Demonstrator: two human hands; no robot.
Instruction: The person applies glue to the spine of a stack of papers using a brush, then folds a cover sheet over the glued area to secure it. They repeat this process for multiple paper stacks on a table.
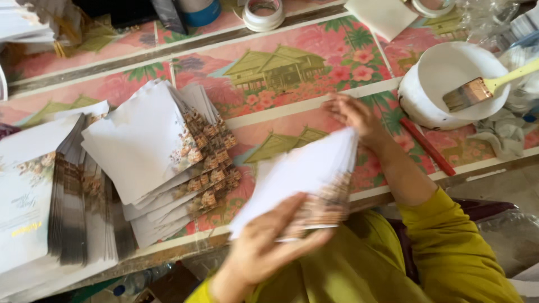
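Observation:
My left hand [269,247] grips the near edge of a stack of white cards [303,174] with a patterned brown border, held tilted above the table's front edge. My right hand [351,115] rests on the far end of the same stack, fingers spread over its top edge. A fanned pile of similar cards [151,151] lies on the table to the left of the held stack. Further left lies another, larger fanned pile of printed sheets [50,196].
A white bowl [426,84] with a yellow-handled brush [477,90] in it stands at the right. A red stick [429,148] lies beside it, next to a grey cloth [502,134]. Tape rolls [264,14] sit at the back. The tablecloth [292,67] has a pink floral house print.

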